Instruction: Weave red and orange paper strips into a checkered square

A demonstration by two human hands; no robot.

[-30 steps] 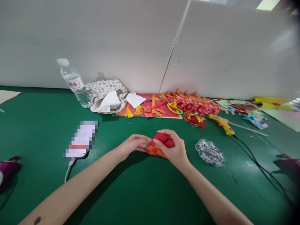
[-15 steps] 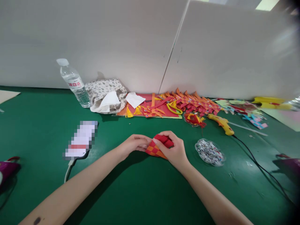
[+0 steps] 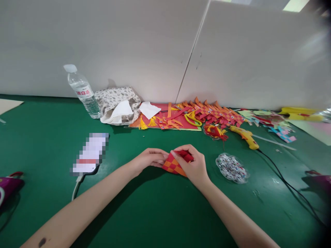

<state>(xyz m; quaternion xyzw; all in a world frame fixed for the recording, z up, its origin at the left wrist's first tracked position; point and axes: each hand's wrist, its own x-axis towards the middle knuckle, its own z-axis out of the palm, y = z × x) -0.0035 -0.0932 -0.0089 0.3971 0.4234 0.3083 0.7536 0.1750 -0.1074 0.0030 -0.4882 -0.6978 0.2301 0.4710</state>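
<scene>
A woven red and orange paper piece is held between my two hands above the green table. My left hand pinches its left edge, fingers pressed together. My right hand grips its right side, with the thumb on the checkered front and the fingers behind the upper edge. Red folded paper shows between thumb and fingers. To the right of my right hand lies a clear dish of small googly eyes.
Along the wall stand a water bottle and a floral tissue pouch, beside woven paper fish. A yellow glue gun with a black cord lies right. A phone on a cable lies left.
The paper piece has shifted slightly to the right and turned a little, showing more of its checkered face. My right hand has moved slightly with it, its thumb nearer the top edge.
</scene>
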